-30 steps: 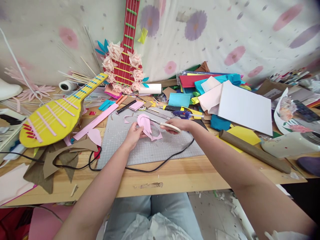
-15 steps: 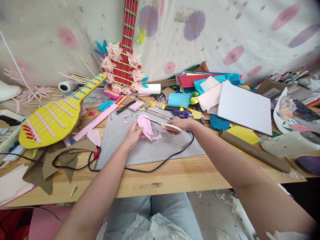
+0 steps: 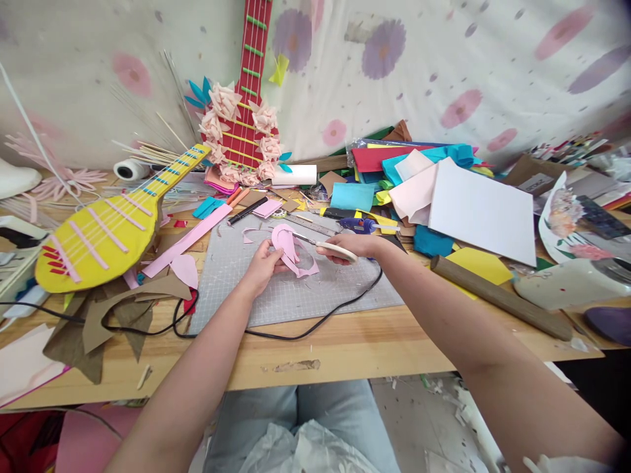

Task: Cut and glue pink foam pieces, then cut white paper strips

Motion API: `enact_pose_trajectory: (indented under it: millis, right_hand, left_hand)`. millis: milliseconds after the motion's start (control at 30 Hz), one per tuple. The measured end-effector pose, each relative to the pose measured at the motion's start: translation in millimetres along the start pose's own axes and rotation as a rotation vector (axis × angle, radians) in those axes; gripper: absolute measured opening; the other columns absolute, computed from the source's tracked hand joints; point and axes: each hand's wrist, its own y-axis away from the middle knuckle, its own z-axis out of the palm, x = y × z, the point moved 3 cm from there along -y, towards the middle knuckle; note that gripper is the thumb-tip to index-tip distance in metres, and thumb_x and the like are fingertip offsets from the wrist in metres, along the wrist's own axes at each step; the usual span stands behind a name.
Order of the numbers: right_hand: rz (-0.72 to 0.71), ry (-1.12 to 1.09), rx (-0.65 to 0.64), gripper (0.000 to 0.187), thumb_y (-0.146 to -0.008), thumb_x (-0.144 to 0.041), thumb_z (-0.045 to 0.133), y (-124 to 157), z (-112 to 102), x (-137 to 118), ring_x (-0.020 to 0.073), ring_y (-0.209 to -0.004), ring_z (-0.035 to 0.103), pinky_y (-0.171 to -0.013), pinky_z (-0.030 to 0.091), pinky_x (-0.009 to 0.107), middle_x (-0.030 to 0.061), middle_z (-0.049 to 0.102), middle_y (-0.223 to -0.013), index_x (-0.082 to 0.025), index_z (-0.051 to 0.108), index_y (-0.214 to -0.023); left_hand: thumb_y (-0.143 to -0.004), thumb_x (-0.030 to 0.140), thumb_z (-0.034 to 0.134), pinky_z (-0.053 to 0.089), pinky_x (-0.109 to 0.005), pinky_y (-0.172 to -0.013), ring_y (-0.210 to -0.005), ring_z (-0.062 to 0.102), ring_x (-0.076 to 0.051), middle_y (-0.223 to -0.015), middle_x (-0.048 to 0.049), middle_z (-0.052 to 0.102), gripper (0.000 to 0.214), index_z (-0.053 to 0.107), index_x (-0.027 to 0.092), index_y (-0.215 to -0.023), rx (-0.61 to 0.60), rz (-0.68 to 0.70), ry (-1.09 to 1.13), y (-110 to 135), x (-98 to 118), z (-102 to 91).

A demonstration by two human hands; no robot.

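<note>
My left hand [image 3: 265, 265] pinches a piece of pink paper [image 3: 282, 238] by its left edge, just above the grey cutting mat [image 3: 231, 289]. A curved strip of the same paper hangs off toward the lower right. In my right hand [image 3: 351, 247] is a pair of scissors [image 3: 337, 251] with pale handles. Their blades point left and meet the upper right part of the pink paper. Fingers hide part of the handles. A small curved pink scrap [image 3: 249, 234] lies on the mat beyond my left hand.
A yellow paper lute [image 3: 98, 243] lies at the left; a red one [image 3: 241, 131] with paper flowers leans on the back curtain. A blue glue gun [image 3: 357, 225] rests behind my right hand. A black cord [image 3: 315, 327] crosses the mat's front. Coloured sheets and a white board [image 3: 483, 210] crowd the right.
The scissors have shifted slightly, and the cut in the pink paper looks a little wider, with the strip bending away. Both hands stay almost in place.
</note>
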Motion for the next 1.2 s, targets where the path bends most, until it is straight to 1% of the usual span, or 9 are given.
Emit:
enact_pose_trajectory:
  millis: [167, 333, 467, 733, 900, 1067, 1200]
  right_hand:
    - [-0.023, -0.003, -0.003, 0.055, -0.069, -0.071, 0.043, -1, 1, 0, 0.0088, -0.048, 0.044, -0.049, 0.035, 0.023, 0.0009, 0.051, -0.056, -0.017, 0.047, -0.063]
    - [-0.013, -0.051, 0.014, 0.054, -0.066, -0.071, 0.047, -1, 1, -1, 0.0088, -0.047, 0.043, -0.047, 0.034, 0.024, -0.0001, 0.049, -0.056, -0.017, 0.045, -0.063]
    - [-0.002, -0.023, 0.013, 0.055, -0.066, -0.072, 0.046, -1, 0, -1, 0.0085, -0.047, 0.043, -0.048, 0.034, 0.023, -0.0001, 0.049, -0.055, -0.017, 0.044, -0.064]
    - [-0.026, 0.024, -0.066, 0.057, -0.069, -0.073, 0.041, 3, -2, -2, 0.0086, -0.047, 0.043, -0.048, 0.033, 0.023, 0.0003, 0.05, -0.055, -0.017, 0.046, -0.066]
    - [-0.031, 0.047, -0.046, 0.057, -0.069, -0.073, 0.039, 3, -2, 0, 0.0085, -0.048, 0.044, -0.05, 0.034, 0.023, 0.0004, 0.051, -0.056, -0.016, 0.047, -0.066]
    - [-0.002, 0.072, -0.03, 0.058, -0.068, -0.074, 0.04, 4, -5, 2, 0.0082, -0.048, 0.045, -0.051, 0.034, 0.023, 0.0005, 0.052, -0.058, -0.016, 0.048, -0.068]
    - [0.015, 0.112, -0.038, 0.059, -0.067, -0.075, 0.04, 4, -8, 2, 0.0084, -0.049, 0.045, -0.052, 0.034, 0.023, 0.0009, 0.052, -0.057, -0.016, 0.048, -0.067]
  left_hand:
    - [-0.076, 0.023, 0.054, 0.054, -0.035, -0.066, -0.069, 0.067, -0.017, -0.072, -0.0025, 0.067, 0.02, 0.042, 0.018, -0.092, 0.002, 0.005, 0.006, 0, -2, 1.7]
    - [-0.073, 0.024, 0.06, 0.054, -0.03, -0.061, -0.064, 0.066, -0.015, -0.068, 0.0001, 0.066, 0.024, 0.043, 0.018, -0.089, 0.049, -0.011, 0.027, -2, -3, -0.4]
    - [-0.073, 0.023, 0.059, 0.055, -0.03, -0.06, -0.063, 0.066, -0.015, -0.067, 0.001, 0.065, 0.022, 0.044, 0.018, -0.088, 0.057, -0.021, 0.022, -4, -4, -1.5]
    - [-0.074, 0.021, 0.056, 0.055, -0.037, -0.066, -0.066, 0.067, -0.017, -0.068, -0.0006, 0.065, 0.022, 0.044, 0.018, -0.092, 0.017, -0.028, -0.02, -3, -4, -1.3]
    - [-0.073, 0.022, 0.058, 0.055, -0.036, -0.065, -0.07, 0.067, -0.02, -0.073, -0.0032, 0.066, 0.025, 0.045, 0.018, -0.093, -0.024, -0.029, -0.021, -1, -2, -1.0]
    - [-0.073, 0.023, 0.058, 0.055, -0.032, -0.061, -0.067, 0.067, -0.019, -0.071, -0.0026, 0.067, 0.025, 0.045, 0.018, -0.093, -0.047, -0.039, -0.016, 1, 0, 0.3]
    - [-0.073, 0.024, 0.06, 0.055, -0.034, -0.062, -0.068, 0.067, -0.019, -0.071, -0.0028, 0.068, 0.025, 0.044, 0.018, -0.092, -0.082, -0.058, -0.003, 1, 0, 1.2]
